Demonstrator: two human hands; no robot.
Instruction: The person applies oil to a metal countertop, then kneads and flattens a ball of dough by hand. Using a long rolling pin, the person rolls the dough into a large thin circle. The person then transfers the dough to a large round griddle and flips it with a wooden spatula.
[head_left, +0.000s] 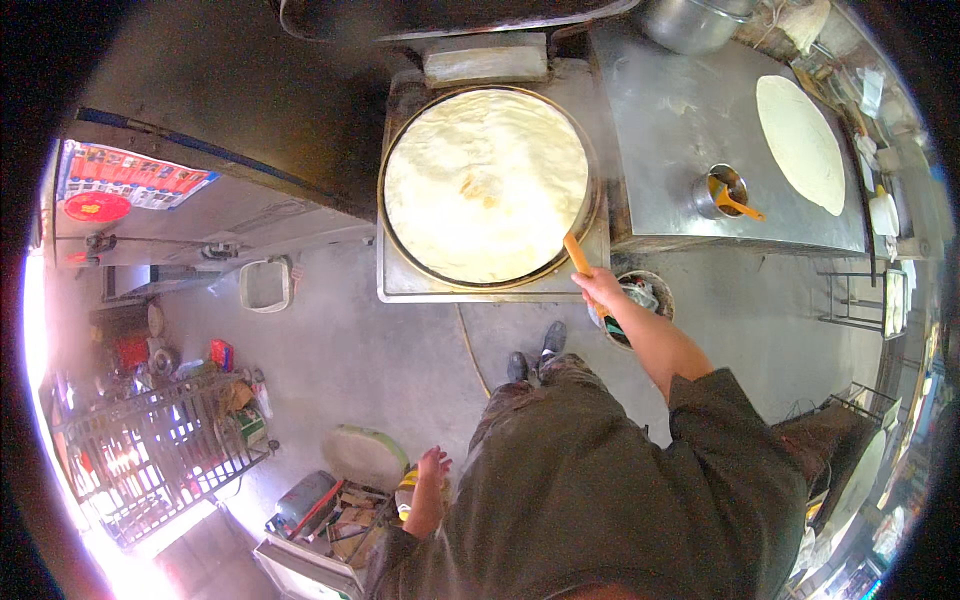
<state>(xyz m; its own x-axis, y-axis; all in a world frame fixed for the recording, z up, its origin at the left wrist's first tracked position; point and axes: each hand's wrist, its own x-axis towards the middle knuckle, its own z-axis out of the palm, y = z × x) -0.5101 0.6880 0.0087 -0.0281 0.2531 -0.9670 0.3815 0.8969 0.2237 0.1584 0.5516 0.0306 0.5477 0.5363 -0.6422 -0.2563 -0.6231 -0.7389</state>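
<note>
A large round flatbread (487, 180) lies in a wide round pan (390, 236), pale with a small browned patch near its middle. At the pan's lower right rim, my right hand (598, 289) grips a tan, flat-looking stick or tool handle (577, 253). The upper end of this tool meets the rim; whether it reaches under the bread cannot be seen. My left hand (433, 466) hangs low at my side, fingers somewhat apart, holding nothing. Close behind that hand is a yellow-and-white object (407, 491), partly hidden.
Right of the pan, a metal worktable (660, 135) bears a rolled-out dough sheet (801, 142) and a metal pot (705, 196) with an orange-handled utensil (739, 206). A waste basket (664, 289) stands below. A metal rack (157, 450) and a grey basin (265, 285) are at left.
</note>
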